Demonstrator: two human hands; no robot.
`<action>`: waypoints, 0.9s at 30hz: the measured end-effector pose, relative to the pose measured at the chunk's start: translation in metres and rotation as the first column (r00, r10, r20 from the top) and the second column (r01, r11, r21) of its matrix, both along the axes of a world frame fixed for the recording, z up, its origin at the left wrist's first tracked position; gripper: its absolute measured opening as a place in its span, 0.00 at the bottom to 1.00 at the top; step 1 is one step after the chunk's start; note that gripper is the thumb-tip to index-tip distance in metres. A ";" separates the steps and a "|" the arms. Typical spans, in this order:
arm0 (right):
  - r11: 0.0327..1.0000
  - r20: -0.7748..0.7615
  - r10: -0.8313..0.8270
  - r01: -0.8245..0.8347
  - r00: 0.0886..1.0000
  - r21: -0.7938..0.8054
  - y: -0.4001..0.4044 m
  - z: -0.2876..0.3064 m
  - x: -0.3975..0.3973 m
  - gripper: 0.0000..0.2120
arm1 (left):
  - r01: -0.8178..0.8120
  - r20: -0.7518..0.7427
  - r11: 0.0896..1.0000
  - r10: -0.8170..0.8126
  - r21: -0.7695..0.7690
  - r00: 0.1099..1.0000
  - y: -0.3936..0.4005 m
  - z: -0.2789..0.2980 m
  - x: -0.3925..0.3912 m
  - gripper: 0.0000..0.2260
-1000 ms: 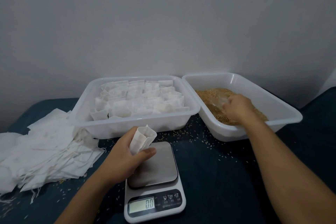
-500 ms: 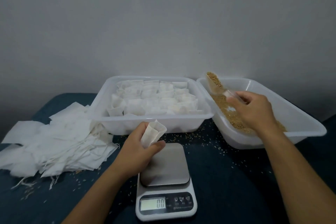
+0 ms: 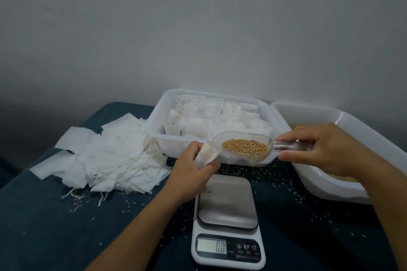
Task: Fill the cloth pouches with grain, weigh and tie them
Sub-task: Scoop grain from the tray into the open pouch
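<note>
Head view, grain tub cropped, grain mostly hidden

A plain home room set up for small-batch hand packing

A dark blue cloth-covered table stands against a bare grey wall, carrying a small kitchen scale, 2 household plastic tubs, loose cloth pouches and scattered grain

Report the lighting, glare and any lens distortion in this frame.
Head view: dim, even light, soft shadows; wide-angle bending along the wall and the right tub; a slight sheen on the clear scoop and the scale platform; its display reads 0.0, but the button labels are blurred.
</note>
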State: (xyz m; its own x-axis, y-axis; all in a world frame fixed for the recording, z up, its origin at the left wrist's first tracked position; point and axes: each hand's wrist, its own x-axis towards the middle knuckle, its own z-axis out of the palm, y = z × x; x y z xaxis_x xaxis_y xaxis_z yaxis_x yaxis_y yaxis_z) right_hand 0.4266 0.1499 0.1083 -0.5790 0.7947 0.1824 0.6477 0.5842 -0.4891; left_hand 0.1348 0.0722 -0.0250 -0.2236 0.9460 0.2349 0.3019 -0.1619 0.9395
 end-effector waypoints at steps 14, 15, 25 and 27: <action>0.987 0.345 0.128 -0.152 0.930 0.044 0.002 0.052 -0.031 0.23 | 0.047 -0.139 0.996 -0.036 0.079 0.990 -0.003 0.000 0.003 0.10; 0.985 0.360 0.135 -0.163 0.923 0.049 0.002 0.055 -0.033 0.23 | 0.053 -0.137 0.996 -0.042 0.073 0.990 -0.003 0.000 0.003 0.10; 0.972 0.452 0.188 -0.230 0.872 0.040 0.004 0.072 -0.046 0.20 | 0.089 -0.097 0.995 -0.084 0.049 0.992 -0.002 -0.001 0.001 0.08; 0.970 0.455 0.196 -0.240 0.869 0.040 0.004 0.074 -0.047 0.18 | 0.089 -0.090 0.995 -0.085 0.046 0.992 -0.002 -0.001 0.002 0.09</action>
